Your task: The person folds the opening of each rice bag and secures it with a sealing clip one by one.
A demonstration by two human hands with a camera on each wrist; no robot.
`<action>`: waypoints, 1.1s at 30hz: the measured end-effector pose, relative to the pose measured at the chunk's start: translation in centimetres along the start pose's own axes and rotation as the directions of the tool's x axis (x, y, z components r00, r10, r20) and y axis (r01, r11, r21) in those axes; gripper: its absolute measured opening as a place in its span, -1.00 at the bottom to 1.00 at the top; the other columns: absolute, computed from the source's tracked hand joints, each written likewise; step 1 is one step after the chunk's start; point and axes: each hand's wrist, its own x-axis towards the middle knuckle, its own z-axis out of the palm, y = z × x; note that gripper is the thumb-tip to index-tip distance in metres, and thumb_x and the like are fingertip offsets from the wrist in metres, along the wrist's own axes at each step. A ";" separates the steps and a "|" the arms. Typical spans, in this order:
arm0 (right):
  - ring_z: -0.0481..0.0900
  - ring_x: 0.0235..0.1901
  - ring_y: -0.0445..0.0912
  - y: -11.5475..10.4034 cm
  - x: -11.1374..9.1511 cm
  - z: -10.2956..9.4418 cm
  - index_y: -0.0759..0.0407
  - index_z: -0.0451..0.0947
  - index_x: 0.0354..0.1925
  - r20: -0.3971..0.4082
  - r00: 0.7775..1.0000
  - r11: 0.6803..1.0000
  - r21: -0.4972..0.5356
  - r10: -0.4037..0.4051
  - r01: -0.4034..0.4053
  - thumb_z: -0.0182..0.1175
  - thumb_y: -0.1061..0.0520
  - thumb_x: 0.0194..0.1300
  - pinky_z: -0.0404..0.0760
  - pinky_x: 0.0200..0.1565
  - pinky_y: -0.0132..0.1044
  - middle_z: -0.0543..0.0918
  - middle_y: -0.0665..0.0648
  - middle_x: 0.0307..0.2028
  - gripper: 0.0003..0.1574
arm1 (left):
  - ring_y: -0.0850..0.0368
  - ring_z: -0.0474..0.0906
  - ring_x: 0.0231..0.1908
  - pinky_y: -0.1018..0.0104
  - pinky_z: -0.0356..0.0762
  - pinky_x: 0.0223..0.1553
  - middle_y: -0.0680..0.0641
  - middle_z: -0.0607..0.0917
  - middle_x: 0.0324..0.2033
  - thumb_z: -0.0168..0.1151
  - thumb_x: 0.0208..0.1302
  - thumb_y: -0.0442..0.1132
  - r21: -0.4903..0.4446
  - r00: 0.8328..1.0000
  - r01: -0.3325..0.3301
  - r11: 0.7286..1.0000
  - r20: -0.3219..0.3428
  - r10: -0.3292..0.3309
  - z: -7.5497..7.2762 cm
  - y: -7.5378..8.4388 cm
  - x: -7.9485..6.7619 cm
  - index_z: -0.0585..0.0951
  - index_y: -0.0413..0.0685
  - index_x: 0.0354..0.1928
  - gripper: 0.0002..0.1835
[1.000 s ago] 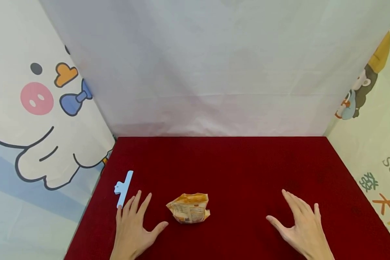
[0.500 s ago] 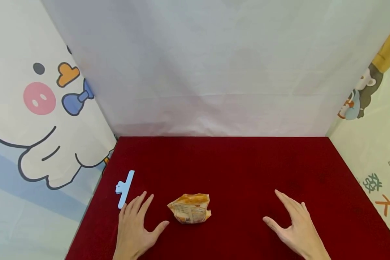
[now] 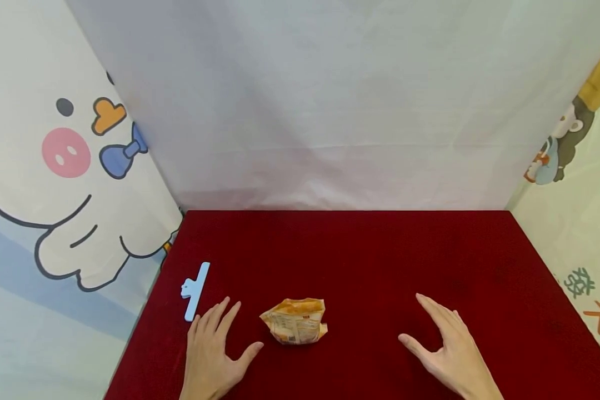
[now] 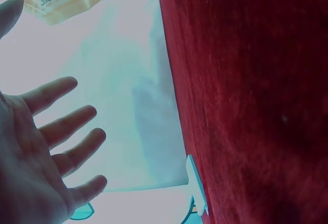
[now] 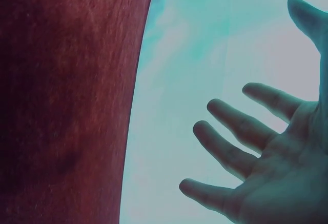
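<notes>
My left hand (image 3: 214,350) hovers at the left of the red table with its fingers spread, holding nothing. Just past its fingertips lies a light blue sealing clip (image 3: 196,291), which also shows edge-on as a pale clip (image 4: 197,185) in the left wrist view. To the right of the left thumb sits a crumpled orange and cream food packet (image 3: 295,322) with printing on its face. My right hand (image 3: 452,353) is over the right half of the table, fingers extended and thumb apart, with nothing in its grasp. In the right wrist view the palm and fingers (image 5: 230,152) stand straight.
The red cloth-covered table (image 3: 360,255) meets a white curtain (image 3: 330,111) at its back edge. A cartoon-printed cloth (image 3: 25,211) hangs on the left side and another printed cloth (image 3: 575,222) on the right.
My right hand has moved left, toward the packet. My left hand has drifted slightly to the right with the whole scene. The clip and packet lie as before.
</notes>
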 end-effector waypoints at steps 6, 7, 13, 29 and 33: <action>0.43 0.44 0.24 -0.4 0.2 0.1 -0.16 0.34 0.58 0.017 0.999 1.000 -0.004 0.030 -0.030 0.50 -0.25 0.30 0.36 0.41 0.38 0.50 0.16 0.49 0.01 | -0.29 0.42 0.36 -0.54 0.20 0.37 -0.21 0.55 0.44 0.54 0.10 0.22 0.005 0.999 0.037 0.999 0.007 -0.037 -0.1 0.2 0.0 0.55 0.01 0.45 -0.11; 0.43 0.44 0.23 -0.5 0.2 0.1 -0.16 0.33 0.59 0.024 0.999 0.999 -0.005 0.040 -0.040 0.49 -0.26 0.31 0.40 0.35 0.40 0.49 0.16 0.49 0.01 | -0.30 0.43 0.36 -0.54 0.20 0.37 -0.22 0.55 0.44 0.54 0.12 0.22 0.007 0.999 0.048 0.999 0.015 -0.048 -0.1 0.3 0.0 0.56 0.00 0.45 -0.12; 0.45 0.42 0.20 -0.9 0.3 0.3 -0.17 0.33 0.59 0.035 0.998 0.998 -0.006 0.061 -0.061 0.46 -0.26 0.35 0.49 0.26 0.39 0.49 0.15 0.50 -0.03 | -0.30 0.42 0.37 -0.52 0.20 0.39 -0.22 0.54 0.44 0.52 0.14 0.23 0.010 0.997 0.071 0.997 0.017 -0.071 0.0 0.5 -0.1 0.56 -0.03 0.44 -0.12; 0.55 0.39 0.17 -1.7 0.9 1.1 -0.13 0.41 0.54 -0.015 0.999 0.998 0.052 -0.036 0.037 0.42 -0.07 0.44 0.60 0.32 -0.19 0.57 0.13 0.43 -0.20 | -0.30 0.46 0.34 -0.47 0.23 0.36 -0.22 0.58 0.40 0.59 0.10 0.12 -0.051 0.997 0.011 0.999 -0.070 -0.015 0.6 0.8 0.2 0.58 -0.04 0.41 -0.16; 0.56 0.38 0.13 -1.9 1.1 1.4 -0.15 0.43 0.54 -0.027 0.998 0.997 0.049 -0.063 0.064 0.44 -0.04 0.43 0.47 0.32 -0.45 0.59 0.10 0.41 -0.20 | -0.29 0.46 0.34 -0.47 0.23 0.36 -0.21 0.58 0.40 0.59 0.11 0.11 -0.063 0.998 0.013 0.998 -0.068 -0.017 0.6 1.0 0.3 0.59 -0.03 0.41 -0.17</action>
